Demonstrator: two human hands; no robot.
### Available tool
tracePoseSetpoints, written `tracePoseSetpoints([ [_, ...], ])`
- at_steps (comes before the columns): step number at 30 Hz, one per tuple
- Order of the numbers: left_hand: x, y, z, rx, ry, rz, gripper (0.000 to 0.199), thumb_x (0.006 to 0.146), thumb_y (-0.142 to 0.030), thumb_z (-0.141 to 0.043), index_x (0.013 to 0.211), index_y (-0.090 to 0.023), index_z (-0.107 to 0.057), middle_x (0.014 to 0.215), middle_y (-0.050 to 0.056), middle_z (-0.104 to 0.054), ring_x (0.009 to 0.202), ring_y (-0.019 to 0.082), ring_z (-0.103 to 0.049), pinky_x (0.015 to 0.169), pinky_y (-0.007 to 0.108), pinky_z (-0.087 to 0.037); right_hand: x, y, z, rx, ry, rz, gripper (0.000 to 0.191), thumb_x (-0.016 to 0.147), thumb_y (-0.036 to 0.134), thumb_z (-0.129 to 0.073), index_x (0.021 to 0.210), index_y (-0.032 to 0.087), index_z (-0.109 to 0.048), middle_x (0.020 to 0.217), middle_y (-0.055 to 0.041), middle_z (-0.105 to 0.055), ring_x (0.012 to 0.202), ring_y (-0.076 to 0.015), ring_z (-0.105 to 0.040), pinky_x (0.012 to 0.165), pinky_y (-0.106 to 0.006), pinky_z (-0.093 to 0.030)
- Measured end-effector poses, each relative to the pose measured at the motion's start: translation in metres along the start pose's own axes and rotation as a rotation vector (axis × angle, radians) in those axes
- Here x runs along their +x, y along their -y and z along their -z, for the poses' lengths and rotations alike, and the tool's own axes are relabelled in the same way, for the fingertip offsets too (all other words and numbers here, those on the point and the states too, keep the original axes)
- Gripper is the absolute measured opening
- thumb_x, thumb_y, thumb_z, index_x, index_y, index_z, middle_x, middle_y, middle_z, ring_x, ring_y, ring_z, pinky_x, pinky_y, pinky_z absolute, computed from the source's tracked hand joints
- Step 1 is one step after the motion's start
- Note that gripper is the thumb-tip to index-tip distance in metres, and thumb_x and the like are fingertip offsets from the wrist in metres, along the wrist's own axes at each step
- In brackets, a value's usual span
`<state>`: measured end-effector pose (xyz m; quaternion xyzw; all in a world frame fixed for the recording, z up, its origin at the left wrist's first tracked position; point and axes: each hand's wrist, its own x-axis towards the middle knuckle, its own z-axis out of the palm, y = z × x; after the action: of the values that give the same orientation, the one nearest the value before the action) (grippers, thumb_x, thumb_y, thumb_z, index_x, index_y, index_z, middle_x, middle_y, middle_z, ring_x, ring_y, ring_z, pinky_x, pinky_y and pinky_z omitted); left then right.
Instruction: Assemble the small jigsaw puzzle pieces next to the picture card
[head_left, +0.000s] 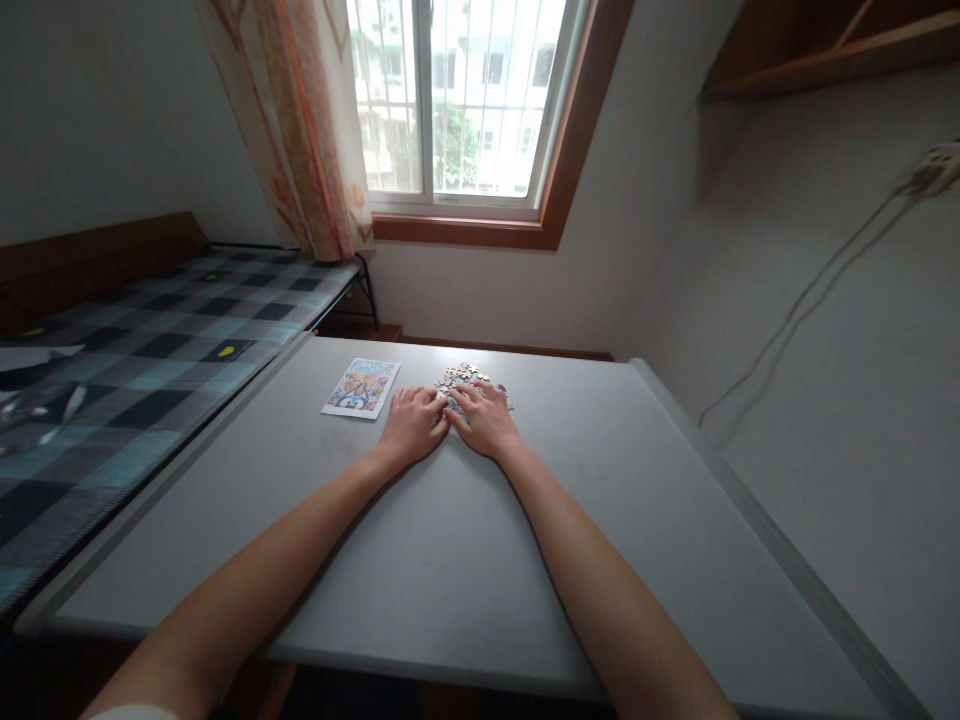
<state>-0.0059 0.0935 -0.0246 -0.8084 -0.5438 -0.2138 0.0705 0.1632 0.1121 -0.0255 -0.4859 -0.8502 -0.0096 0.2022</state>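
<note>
A small heap of jigsaw puzzle pieces lies toward the far side of the white table. My left hand rests palm down at the heap's near left edge, fingers spread. Over the near right part of the heap lies my right hand, its fingers spread on the pieces. The two hands almost meet at the thumbs, and they cover some of the pieces. Left of my left hand, a colourful printed picture sheet with a white border lies flat.
A bed with a checked cover stands along the table's left side. Beyond the table are a curtain and a barred window. A cable hangs on the right wall, below a wooden shelf.
</note>
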Motion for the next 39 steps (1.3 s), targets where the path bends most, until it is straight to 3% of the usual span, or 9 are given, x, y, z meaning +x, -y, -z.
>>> tracePoseSetpoints([
  [6, -0.001, -0.001, 0.001, 0.014, -0.059, -0.052, 0.025, 0.088, -0.032, -0.052, 0.104, -0.023, -0.069, 0.109, 0.008, -0.068, 0.112, 0.027, -0.053, 0.107, 0.051, -0.029, -0.003, 0.001, 0.004, -0.014, -0.012, -0.019, 0.041, 0.096, 0.047, -0.041, 0.127, 0.028, -0.060, 0.131, -0.0066, -0.056, 0.125, -0.0286, -0.036, 0.105, -0.045, -0.027],
  [14, -0.002, -0.004, 0.009, 0.044, -0.043, -0.098, 0.026, 0.089, -0.029, -0.049, 0.102, -0.020, -0.069, 0.100, 0.008, -0.071, 0.103, 0.027, -0.056, 0.106, 0.050, -0.030, 0.001, 0.001, 0.002, -0.050, 0.057, -0.051, 0.046, 0.097, 0.050, -0.035, 0.134, 0.029, -0.052, 0.137, -0.0066, -0.051, 0.125, -0.0304, -0.034, 0.103, -0.049, -0.027],
  [22, 0.000, 0.004, 0.005, 0.019, -0.033, 0.092, 0.027, 0.088, -0.035, -0.050, 0.102, -0.022, -0.068, 0.102, 0.009, -0.065, 0.100, 0.027, -0.054, 0.090, 0.042, -0.042, -0.003, 0.001, 0.004, 0.000, -0.012, -0.017, 0.041, 0.096, 0.049, -0.039, 0.120, 0.026, -0.062, 0.128, -0.0070, -0.059, 0.124, -0.0300, -0.036, 0.104, -0.048, -0.027],
  [29, 0.000, 0.005, 0.004, -0.003, -0.016, 0.095, 0.027, 0.088, -0.035, -0.051, 0.103, -0.022, -0.069, 0.104, 0.009, -0.064, 0.099, 0.026, -0.056, 0.090, 0.041, -0.044, -0.007, -0.001, 0.006, 0.025, -0.065, 0.006, 0.035, 0.095, 0.046, -0.044, 0.111, 0.026, -0.068, 0.118, -0.0066, -0.064, 0.119, -0.0284, -0.039, 0.102, -0.046, -0.028],
  [36, 0.000, 0.007, 0.001, -0.162, 0.086, -0.180, 0.038, 0.088, -0.033, -0.051, 0.124, -0.025, -0.060, 0.132, 0.004, -0.058, 0.128, 0.024, -0.044, 0.108, 0.043, -0.034, -0.008, -0.003, 0.005, 0.040, -0.082, -0.005, 0.035, 0.097, 0.041, -0.043, 0.114, 0.022, -0.066, 0.115, -0.0090, -0.065, 0.116, -0.0263, -0.044, 0.101, -0.043, -0.029],
  [39, 0.000, 0.006, 0.000, -0.175, 0.087, -0.177, 0.035, 0.089, -0.032, -0.049, 0.121, -0.024, -0.061, 0.131, 0.005, -0.060, 0.125, 0.024, -0.047, 0.108, 0.043, -0.035, -0.008, -0.003, 0.005, 0.011, -0.085, -0.008, 0.035, 0.095, 0.043, -0.045, 0.118, 0.026, -0.065, 0.125, -0.0085, -0.061, 0.119, -0.0275, -0.041, 0.102, -0.044, -0.029],
])
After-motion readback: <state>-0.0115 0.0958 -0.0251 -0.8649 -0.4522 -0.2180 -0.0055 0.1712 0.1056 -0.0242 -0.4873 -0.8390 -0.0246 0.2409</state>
